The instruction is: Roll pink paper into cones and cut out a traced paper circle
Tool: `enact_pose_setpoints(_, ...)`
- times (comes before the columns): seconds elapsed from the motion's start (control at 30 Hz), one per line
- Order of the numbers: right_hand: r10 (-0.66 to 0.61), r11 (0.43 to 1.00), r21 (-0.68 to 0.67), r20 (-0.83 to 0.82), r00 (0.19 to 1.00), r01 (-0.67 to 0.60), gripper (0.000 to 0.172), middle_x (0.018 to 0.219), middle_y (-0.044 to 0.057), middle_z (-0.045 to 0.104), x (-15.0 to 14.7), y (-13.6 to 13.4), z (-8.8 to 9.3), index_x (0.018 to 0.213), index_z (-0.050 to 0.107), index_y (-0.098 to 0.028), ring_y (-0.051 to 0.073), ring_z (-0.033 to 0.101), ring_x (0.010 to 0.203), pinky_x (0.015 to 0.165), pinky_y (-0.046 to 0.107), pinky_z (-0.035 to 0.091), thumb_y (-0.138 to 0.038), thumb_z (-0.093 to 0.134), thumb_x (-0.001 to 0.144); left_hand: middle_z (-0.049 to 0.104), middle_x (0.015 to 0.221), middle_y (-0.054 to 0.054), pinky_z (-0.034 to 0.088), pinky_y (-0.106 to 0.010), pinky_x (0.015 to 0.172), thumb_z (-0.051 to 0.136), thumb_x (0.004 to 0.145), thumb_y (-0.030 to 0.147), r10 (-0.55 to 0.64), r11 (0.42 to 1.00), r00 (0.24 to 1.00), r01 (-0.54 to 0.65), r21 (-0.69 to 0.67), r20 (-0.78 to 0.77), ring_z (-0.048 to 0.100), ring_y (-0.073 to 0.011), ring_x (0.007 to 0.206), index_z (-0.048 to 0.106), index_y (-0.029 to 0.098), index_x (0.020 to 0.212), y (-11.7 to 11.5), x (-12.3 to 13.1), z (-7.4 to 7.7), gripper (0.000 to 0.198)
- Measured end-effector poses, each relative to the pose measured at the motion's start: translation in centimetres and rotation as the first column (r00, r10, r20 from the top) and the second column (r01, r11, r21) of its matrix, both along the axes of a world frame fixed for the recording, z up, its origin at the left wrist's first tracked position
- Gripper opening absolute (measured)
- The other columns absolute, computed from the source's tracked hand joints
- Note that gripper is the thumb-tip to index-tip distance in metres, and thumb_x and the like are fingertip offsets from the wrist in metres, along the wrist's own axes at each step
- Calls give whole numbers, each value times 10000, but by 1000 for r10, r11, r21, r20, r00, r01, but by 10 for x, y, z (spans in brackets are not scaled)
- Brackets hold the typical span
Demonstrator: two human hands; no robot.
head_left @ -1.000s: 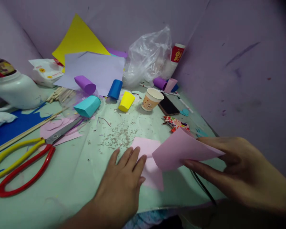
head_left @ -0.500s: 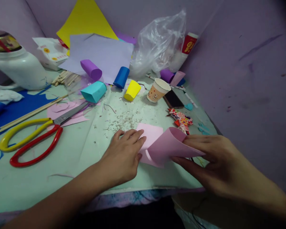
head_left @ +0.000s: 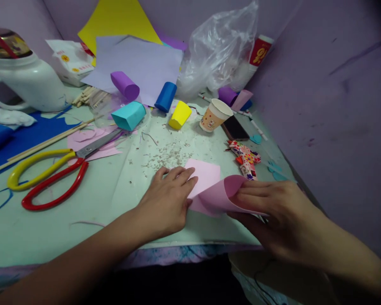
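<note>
Pink paper [head_left: 206,173] lies on the table close to its front edge. My left hand [head_left: 169,199] rests palm down on its left side, fingers stretched out. Rising from the right of it is a curled piece of pink paper [head_left: 217,195]. My right hand [head_left: 273,207] grips this curl, with fingers inside the roll and the thumb underneath. Whether the flat and curled parts are one sheet, I cannot tell. Just beyond my right hand lies a flower-patterned glue gun–like object [head_left: 246,156], its exact kind unclear.
Scissors [head_left: 55,173] with yellow and red handles lie at left, by pink scraps and wooden sticks [head_left: 47,144]. Behind are turquoise [head_left: 128,116], blue [head_left: 165,97] and yellow [head_left: 180,115] paper pieces, a paper cup [head_left: 215,115], a phone [head_left: 235,128] and a white mug [head_left: 34,84].
My right fingers have slid deeper into the pink curl, and its right end has bent down. My left hand stays on the paper. The view has shifted slightly.
</note>
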State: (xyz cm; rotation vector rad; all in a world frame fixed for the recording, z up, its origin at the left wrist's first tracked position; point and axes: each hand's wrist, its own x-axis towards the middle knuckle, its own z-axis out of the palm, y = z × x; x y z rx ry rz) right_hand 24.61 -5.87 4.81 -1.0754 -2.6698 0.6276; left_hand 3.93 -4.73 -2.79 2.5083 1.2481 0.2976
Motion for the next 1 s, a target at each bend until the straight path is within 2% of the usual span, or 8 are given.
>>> enact_pose_setpoints(0.13,13,1000,20,-3,1000,-13,179,669,6,591,-1,-1,2,774,589,-175,127,513,598,547,260,347,-36,476,770,405,1440,-78,266,-528,991,437,810,202,-4,1000,1000,4,-1,-12,358,-275,1286,463,180,1284,0,0,-1,475)
enact_pose_setpoints(0.37,28,999,-25,34,999,-27,273,747,18,631,1,-6,5,847,605,-204,159,559,661,578,277,377,-6,464,722,412,1435,-82,265,-536,988,429,812,191,-6,1000,1000,6,10,-13,364,-280,1280,463,178,1284,1,1,-1,473)
enact_pose_setpoints(0.53,31,999,26,30,999,-32,239,729,2,621,3,-6,2,847,599,-205,144,540,647,573,266,358,-26,483,739,412,1434,-90,267,-546,983,433,816,196,-11,1000,1000,11,13,-10,366,-286,1278,468,172,1280,1,1,-2,465)
enact_pose_setpoints(0.83,64,997,-33,12,998,-64,230,803,14,652,2,1,6,820,598,-200,132,577,694,609,239,390,-14,478,754,403,1440,-89,260,-544,990,426,818,197,-3,1000,1000,3,7,-24,359,-285,1281,469,171,1280,1,1,-1,465)
enact_pose_setpoints(1.0,66,998,5,-1,998,-66,244,812,34,666,0,-2,4,864,623,-204,145,594,710,615,245,413,-26,474,786,404,1440,-89,262,-538,990,420,818,192,-10,1000,999,10,14,-30,355,-283,1283,458,172,1285,1,2,0,469)
